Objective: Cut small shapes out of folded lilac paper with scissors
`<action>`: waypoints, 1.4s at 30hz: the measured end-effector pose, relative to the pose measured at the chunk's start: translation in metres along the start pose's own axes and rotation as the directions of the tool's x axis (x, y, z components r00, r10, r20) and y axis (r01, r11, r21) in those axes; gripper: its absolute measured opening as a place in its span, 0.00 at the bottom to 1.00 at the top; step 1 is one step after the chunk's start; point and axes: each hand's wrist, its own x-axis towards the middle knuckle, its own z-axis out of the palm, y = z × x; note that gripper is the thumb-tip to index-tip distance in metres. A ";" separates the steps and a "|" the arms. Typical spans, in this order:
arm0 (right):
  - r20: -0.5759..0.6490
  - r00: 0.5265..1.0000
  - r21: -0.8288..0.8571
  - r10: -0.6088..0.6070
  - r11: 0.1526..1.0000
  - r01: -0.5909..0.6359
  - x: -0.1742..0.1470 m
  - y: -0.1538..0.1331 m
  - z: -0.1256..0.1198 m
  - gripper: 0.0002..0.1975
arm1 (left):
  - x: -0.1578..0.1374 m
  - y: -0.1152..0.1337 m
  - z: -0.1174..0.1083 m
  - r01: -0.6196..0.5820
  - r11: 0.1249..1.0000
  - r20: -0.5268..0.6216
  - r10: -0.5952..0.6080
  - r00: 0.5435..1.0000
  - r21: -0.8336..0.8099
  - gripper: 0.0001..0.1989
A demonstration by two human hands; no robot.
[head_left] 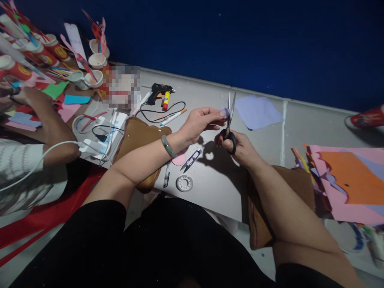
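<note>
Between the fingertips of my left hand (199, 122) is a small piece of purple paper (225, 112), held up above the table. My right hand (240, 148) grips a pair of scissors (229, 116) by its black handles, blades pointing away from me and slightly apart. The purple piece is right at the blades; whether they are cutting into it I cannot tell. Just beyond, a larger purple sheet (259, 112) lies flat. Nearer me are thread snips (192, 160), a pink paper circle (179, 159) and a white tape roll (184, 183).
A black glue gun (159, 93), a glue stick (166, 101) and a marker (173, 117) lie left. Brown cushions (138, 138) sit under my forearms. Coloured paper (360, 176) is stacked right. A power strip (112, 136) separates me from a co-worker's arm (49, 120); decorated cups (97, 62) stand behind.
</note>
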 end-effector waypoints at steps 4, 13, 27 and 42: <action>-0.003 1.000 0.004 -0.008 1.000 0.008 0.000 -0.001 0.000 0.34 | -0.002 0.002 0.001 0.008 1.000 -0.011 -0.008 1.000 0.024 0.10; -0.006 1.000 -0.005 -0.020 1.000 0.020 0.001 -0.001 -0.001 0.30 | -0.002 0.004 0.001 0.001 1.000 -0.010 -0.001 1.000 0.015 0.12; -0.014 1.000 0.012 0.018 1.000 -0.018 0.000 -0.001 0.000 0.33 | -0.003 0.004 0.000 -0.002 1.000 0.011 0.002 1.000 0.028 0.13; -0.015 1.000 -0.012 0.026 1.000 -0.026 -0.001 -0.009 -0.001 0.35 | -0.005 0.009 0.001 -0.009 0.999 -0.001 0.009 1.000 0.045 0.12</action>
